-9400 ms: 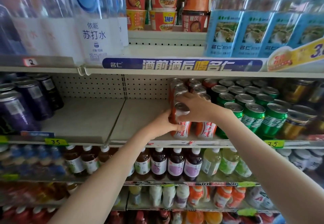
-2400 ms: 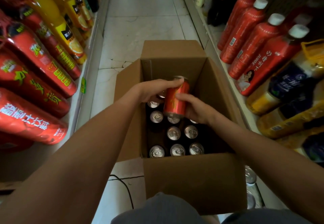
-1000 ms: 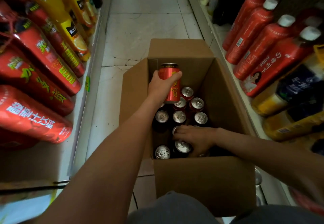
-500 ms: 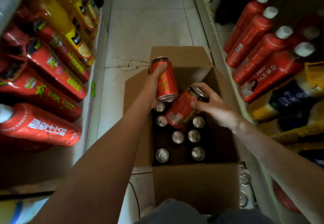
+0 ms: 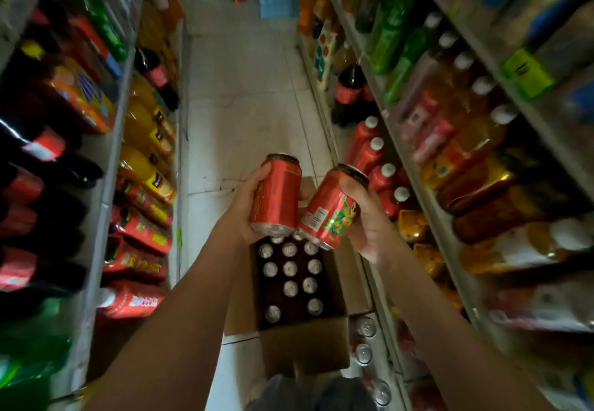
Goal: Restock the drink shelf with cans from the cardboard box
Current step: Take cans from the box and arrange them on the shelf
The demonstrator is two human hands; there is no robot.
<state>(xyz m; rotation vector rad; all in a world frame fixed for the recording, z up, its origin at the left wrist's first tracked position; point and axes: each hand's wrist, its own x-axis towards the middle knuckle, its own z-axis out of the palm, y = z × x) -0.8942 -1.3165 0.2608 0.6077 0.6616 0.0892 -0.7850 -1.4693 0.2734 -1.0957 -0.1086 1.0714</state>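
My left hand (image 5: 242,206) grips a red can (image 5: 279,196) held upright. My right hand (image 5: 369,219) grips a second red can (image 5: 329,208), tilted to the left, its base close to the first can. Both cans hang well above the open cardboard box (image 5: 305,349) on the aisle floor. Several more cans (image 5: 291,269) stand inside the box, silver tops up. The drink shelf with the can row is out of view.
Shelves of bottles line both sides of a narrow aisle: red and orange bottles on the left shelf (image 5: 106,185), red, green and yellow ones on the right shelf (image 5: 427,204). Loose cans (image 5: 364,340) sit on the bottom right shelf. White tiled floor (image 5: 244,95) runs ahead.
Both hands have risen with their cans, away from the box. The view has lifted and swung up the aisle, so the box now looks smaller and lower.
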